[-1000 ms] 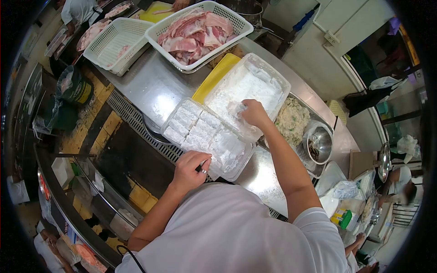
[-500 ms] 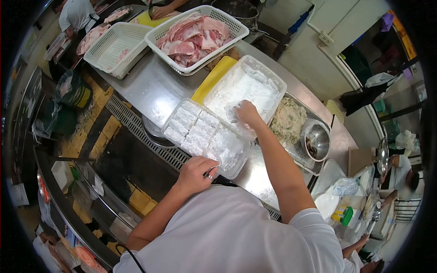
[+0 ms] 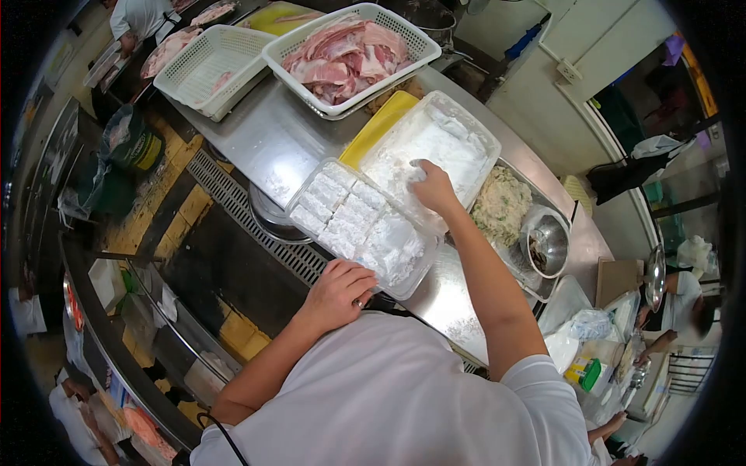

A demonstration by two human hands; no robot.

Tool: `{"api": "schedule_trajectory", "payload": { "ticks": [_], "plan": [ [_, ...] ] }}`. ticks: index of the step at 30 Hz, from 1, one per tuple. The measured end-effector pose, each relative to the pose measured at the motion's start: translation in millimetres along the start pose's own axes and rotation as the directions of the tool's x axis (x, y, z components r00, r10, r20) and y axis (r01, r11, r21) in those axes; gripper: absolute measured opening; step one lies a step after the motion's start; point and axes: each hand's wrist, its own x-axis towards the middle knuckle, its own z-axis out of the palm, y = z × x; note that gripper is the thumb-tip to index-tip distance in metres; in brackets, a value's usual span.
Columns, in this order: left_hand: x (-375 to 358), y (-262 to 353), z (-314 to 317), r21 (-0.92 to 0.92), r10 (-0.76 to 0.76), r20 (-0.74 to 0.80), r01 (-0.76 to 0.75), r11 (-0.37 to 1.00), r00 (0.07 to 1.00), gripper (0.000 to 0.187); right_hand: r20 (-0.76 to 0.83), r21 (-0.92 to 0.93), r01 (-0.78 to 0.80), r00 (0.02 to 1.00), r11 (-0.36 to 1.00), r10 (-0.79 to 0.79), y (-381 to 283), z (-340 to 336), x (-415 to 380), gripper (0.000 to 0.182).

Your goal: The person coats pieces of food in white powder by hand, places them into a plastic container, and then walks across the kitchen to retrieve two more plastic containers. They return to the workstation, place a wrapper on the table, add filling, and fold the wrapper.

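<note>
My right hand (image 3: 434, 188) is over the near-left part of a plastic tub (image 3: 493, 149) of white powder (image 3: 443, 144). Its fingers are curled and dusted white at the tips; whatever they hold is hidden. In front stands a clear plastic container (image 3: 423, 276) with rows of powder-coated blocks (image 3: 342, 225) and looser coated pieces (image 3: 392, 245) at its right end. My left hand (image 3: 339, 293) is closed at the container's near-left rim, fingers bent against the edge.
A yellow board (image 3: 377, 128) lies beside the powder tub. Behind are a white basket (image 3: 431, 53) of raw meat (image 3: 346, 58) and another basket (image 3: 221, 109). To the right sit a tray of pale mixture (image 3: 500, 206) and a metal bowl (image 3: 556, 245). Other people work nearby.
The view has shifted slightly, moving the counter rightward in the picture. My right hand stays over the powder, its fingers raised and more visible. My left hand remains at the container's rim.
</note>
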Motion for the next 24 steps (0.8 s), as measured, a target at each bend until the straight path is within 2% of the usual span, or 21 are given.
{"api": "schedule_trajectory", "payload": {
  "ticks": [2, 5, 8, 11, 14, 17, 20, 24],
  "plan": [
    [-5.3, -2.1, 1.7, 0.035, -0.012, 0.016, 0.011, 0.999, 1.0, 0.025, 0.039, -0.04, 0.011, 0.999, 0.999, -0.01, 5.6, -8.5, -10.3, 0.059],
    [-11.7, -6.7, 7.8, 0.072, -0.019, 0.019, 0.018, 0.997, 1.0, 0.026, 0.07, -0.152, 0.111, 0.992, 0.982, -0.101, 20.9, -19.1, -14.8, 0.058],
    [-12.9, -7.9, 14.2, 0.04, -0.02, -0.003, 0.02, 0.999, 1.0, 0.024, 0.268, -0.332, 0.193, 0.958, 0.923, -0.104, 23.2, -37.1, -18.1, 0.053],
    [-5.3, -2.6, 17.4, -0.007, -0.005, -0.027, 0.004, 1.0, 1.0, 0.02, 0.257, -0.437, 0.173, 0.964, 0.883, -0.061, 9.1, -50.5, -27.9, 0.047],
    [-3.9, 1.0, 17.5, -0.059, -0.011, -0.076, 0.006, 0.998, 0.997, 0.018, 0.025, -0.281, 0.165, 0.986, 0.945, -0.165, 22.7, -51.5, -31.4, 0.039],
    [-6.8, 6.8, 12.6, -0.062, -0.087, -0.119, 0.08, 0.995, 0.989, 0.019, -0.152, 0.131, -0.013, 0.988, 0.991, 0.033, 16.7, -56.5, -48.4, 0.025],
    [-10.3, 9.3, 8.0, -0.058, -0.177, -0.134, 0.17, 0.984, 0.975, 0.02, -0.062, 0.599, -0.034, 0.994, 0.8, 0.088, 3.9, -54.0, -77.2, 0.019],
    [-19.2, 3.1, 15.1, -0.06, -0.277, -0.162, 0.271, 0.961, 0.947, 0.019, -0.029, 0.746, -0.031, 0.996, 0.665, 0.079, -19.9, -17.5, -119.1, 0.019]
  ]
}}
